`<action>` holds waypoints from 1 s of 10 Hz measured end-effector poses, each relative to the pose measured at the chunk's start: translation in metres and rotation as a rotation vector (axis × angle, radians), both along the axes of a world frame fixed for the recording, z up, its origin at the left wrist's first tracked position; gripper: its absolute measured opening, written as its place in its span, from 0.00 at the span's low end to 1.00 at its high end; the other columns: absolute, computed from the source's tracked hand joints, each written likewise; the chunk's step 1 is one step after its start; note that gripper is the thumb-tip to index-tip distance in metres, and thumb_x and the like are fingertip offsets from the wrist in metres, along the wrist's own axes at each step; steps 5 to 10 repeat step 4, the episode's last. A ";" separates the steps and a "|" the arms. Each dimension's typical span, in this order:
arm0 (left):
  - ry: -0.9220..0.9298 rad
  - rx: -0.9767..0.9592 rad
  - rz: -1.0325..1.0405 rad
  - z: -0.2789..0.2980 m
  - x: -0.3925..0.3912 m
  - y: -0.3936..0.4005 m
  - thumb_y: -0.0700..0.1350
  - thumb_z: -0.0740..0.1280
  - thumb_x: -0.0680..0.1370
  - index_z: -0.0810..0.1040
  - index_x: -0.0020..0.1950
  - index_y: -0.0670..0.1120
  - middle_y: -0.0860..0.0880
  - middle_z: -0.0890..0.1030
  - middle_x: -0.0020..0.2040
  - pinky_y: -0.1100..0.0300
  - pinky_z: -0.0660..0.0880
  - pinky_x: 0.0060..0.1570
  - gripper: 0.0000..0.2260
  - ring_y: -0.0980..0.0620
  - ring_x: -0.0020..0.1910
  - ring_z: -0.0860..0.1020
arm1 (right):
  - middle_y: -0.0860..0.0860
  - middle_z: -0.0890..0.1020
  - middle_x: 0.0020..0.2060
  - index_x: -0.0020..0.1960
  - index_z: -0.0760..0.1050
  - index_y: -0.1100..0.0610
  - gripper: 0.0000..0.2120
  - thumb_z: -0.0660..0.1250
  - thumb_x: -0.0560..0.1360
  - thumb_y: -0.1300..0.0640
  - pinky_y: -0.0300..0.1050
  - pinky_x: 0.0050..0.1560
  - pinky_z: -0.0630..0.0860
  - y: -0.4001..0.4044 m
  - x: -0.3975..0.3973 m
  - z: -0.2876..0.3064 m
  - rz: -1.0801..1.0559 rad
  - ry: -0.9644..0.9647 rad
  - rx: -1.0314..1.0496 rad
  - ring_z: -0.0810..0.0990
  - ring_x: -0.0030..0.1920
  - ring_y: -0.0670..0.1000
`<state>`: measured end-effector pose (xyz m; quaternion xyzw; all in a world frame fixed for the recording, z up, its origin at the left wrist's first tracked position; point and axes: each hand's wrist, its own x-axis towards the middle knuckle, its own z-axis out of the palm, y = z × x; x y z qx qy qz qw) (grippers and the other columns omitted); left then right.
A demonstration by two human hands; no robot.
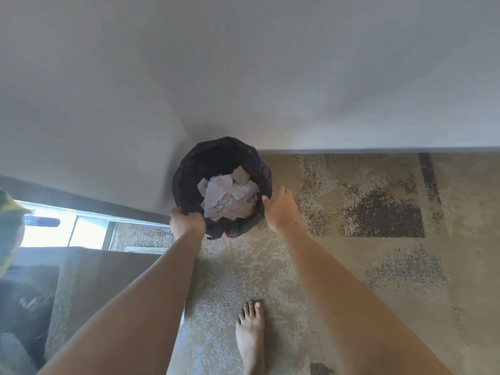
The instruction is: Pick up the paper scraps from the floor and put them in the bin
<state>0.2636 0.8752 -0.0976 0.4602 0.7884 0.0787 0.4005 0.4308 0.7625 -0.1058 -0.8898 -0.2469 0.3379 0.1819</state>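
Your left hand (186, 221) grips the bin (186, 171) rim, right hand (280, 209) hovers with fingers loose beside it, paper scraps (227, 197) inside; tugging one-handed risks tipping them back onto the carpet (338, 266).

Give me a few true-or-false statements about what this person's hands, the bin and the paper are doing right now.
1. The left hand holds the rim of the bin. True.
2. The bin is empty. False: paper scraps lie piled inside it.
3. The right hand carries a scrap. False: it is open beside the bin, holding nothing.
4. The bin stands on the carpet near the wall. True.
5. The bin's liner is white. False: it is black.
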 end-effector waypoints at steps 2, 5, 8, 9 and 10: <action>0.002 0.018 -0.131 0.051 0.032 -0.034 0.37 0.60 0.77 0.61 0.75 0.45 0.42 0.70 0.69 0.46 0.77 0.56 0.26 0.39 0.61 0.75 | 0.56 0.70 0.63 0.69 0.65 0.59 0.21 0.63 0.80 0.51 0.51 0.59 0.76 -0.047 0.005 0.055 0.092 -0.222 -0.063 0.73 0.63 0.55; -0.009 0.219 -0.412 0.130 0.068 -0.080 0.41 0.60 0.80 0.60 0.76 0.47 0.45 0.66 0.73 0.48 0.78 0.54 0.25 0.40 0.63 0.74 | 0.58 0.68 0.68 0.73 0.61 0.60 0.23 0.60 0.81 0.55 0.51 0.65 0.73 -0.089 0.036 0.134 0.165 -0.472 0.003 0.71 0.67 0.56; -0.009 0.219 -0.412 0.130 0.068 -0.080 0.41 0.60 0.80 0.60 0.76 0.47 0.45 0.66 0.73 0.48 0.78 0.54 0.25 0.40 0.63 0.74 | 0.58 0.68 0.68 0.73 0.61 0.60 0.23 0.60 0.81 0.55 0.51 0.65 0.73 -0.089 0.036 0.134 0.165 -0.472 0.003 0.71 0.67 0.56; -0.009 0.219 -0.412 0.130 0.068 -0.080 0.41 0.60 0.80 0.60 0.76 0.47 0.45 0.66 0.73 0.48 0.78 0.54 0.25 0.40 0.63 0.74 | 0.58 0.68 0.68 0.73 0.61 0.60 0.23 0.60 0.81 0.55 0.51 0.65 0.73 -0.089 0.036 0.134 0.165 -0.472 0.003 0.71 0.67 0.56; -0.009 0.219 -0.412 0.130 0.068 -0.080 0.41 0.60 0.80 0.60 0.76 0.47 0.45 0.66 0.73 0.48 0.78 0.54 0.25 0.40 0.63 0.74 | 0.58 0.68 0.68 0.73 0.61 0.60 0.23 0.60 0.81 0.55 0.51 0.65 0.73 -0.089 0.036 0.134 0.165 -0.472 0.003 0.71 0.67 0.56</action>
